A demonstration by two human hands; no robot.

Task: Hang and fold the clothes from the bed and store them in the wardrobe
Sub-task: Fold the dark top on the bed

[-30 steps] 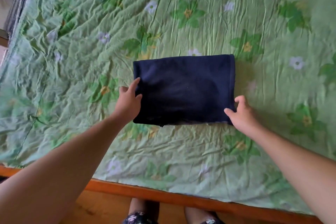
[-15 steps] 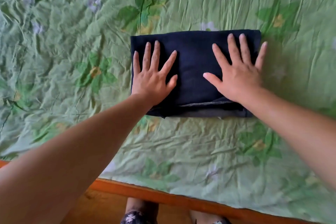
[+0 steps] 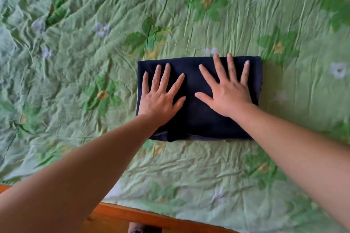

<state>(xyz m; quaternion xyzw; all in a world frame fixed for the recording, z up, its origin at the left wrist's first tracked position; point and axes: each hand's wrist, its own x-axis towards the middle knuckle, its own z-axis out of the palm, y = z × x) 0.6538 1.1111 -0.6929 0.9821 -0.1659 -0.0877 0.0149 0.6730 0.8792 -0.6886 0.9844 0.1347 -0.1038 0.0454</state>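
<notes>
Most of the view is taken up by a bed (image 3: 246,24) covered with a crumpled green sheet printed with leaves and pale flowers, its orange-brown wooden frame (image 3: 144,217) running along the near edge. On the sheet, a little right of centre, lies a folded dark navy garment (image 3: 191,115), a flat rectangle whose long axis runs left to right, parallel to the frame; its layered open edges face the person, and the smooth far edge points away. Both bare forearms reach in from the near corners. The right hand (image 3: 230,91) lies flat on the right half of the garment, fingers straight and spread, tips at the far edge, gripping nothing. The left hand (image 3: 161,96) presses flat on the left half in the same way, fingers fanned and straight, thumb pointing toward the other hand, with a gap of cloth between the two thumbs.
</notes>
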